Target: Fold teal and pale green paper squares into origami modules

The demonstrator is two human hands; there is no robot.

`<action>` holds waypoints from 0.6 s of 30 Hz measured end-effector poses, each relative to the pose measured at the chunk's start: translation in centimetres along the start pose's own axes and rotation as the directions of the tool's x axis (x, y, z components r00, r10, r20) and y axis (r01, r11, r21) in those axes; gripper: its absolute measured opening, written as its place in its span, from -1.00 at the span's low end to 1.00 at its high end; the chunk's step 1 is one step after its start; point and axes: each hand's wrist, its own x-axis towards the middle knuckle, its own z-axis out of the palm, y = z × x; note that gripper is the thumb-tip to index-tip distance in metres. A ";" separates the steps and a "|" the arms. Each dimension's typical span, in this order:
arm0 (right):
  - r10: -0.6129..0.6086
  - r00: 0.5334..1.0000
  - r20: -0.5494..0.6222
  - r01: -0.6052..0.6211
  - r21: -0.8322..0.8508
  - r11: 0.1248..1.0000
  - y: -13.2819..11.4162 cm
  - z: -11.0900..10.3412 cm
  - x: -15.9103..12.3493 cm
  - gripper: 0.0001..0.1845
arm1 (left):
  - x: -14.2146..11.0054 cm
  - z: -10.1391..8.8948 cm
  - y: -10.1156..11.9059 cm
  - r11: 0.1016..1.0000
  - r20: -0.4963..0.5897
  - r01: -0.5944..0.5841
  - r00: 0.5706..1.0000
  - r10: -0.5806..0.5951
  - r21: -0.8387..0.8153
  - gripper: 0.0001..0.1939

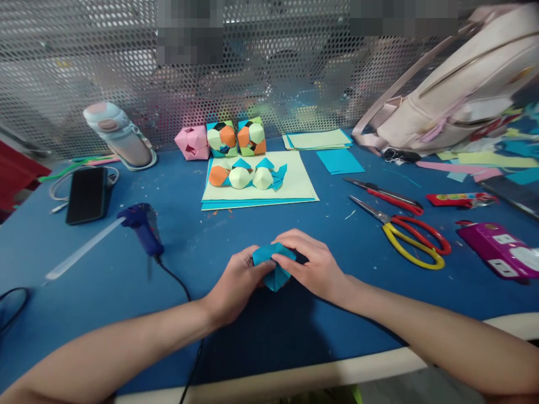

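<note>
Between my two hands is a folded piece of blue origami paper [275, 276], held just above the table near its front. My left hand [241, 280] grips its left side, thumb on top. From the right, my right hand [314, 264] pinches its upper edge with thumb and fingers; part of the paper is hidden behind them. Beyond the hands, folded paper pieces in orange, pale green and blue [240, 177] lie on a stack of pale green and blue sheets [295, 174].
A glue gun [145, 230] with a cord, a phone [87, 194] and a bottle [120, 134] are at left. Paper cubes [251, 136] stand at the back. Scissors [393, 224], a cutter [387, 196], a purple power strip [497, 247] and a backpack [455, 84] are at right.
</note>
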 end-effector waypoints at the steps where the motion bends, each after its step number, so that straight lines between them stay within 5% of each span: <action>1: 0.002 1.000 -0.004 -0.002 -0.001 1.000 0.0 0.0 -0.1 -0.89 | 0.0 0.0 -0.1 1.000 0.014 -0.008 1.000 0.008 0.009 -0.79; 5: -0.016 1.000 0.000 0.016 -0.027 0.999 0.0 0.0 -0.2 -0.86 | 0.1 -0.1 -0.3 1.000 0.071 -0.023 0.997 0.022 0.015 -0.79; 11: -0.292 0.956 0.026 0.292 0.014 0.956 0.8 -0.1 -0.3 -0.72 | 0.2 -0.2 0.0 1.000 0.014 0.000 1.000 -0.001 0.008 -0.78; 18: -0.348 0.936 0.059 0.352 -0.060 0.934 1.2 -0.2 -0.4 -0.70 | 0.3 -0.4 0.5 0.999 0.015 0.020 1.000 -0.020 0.024 -0.81</action>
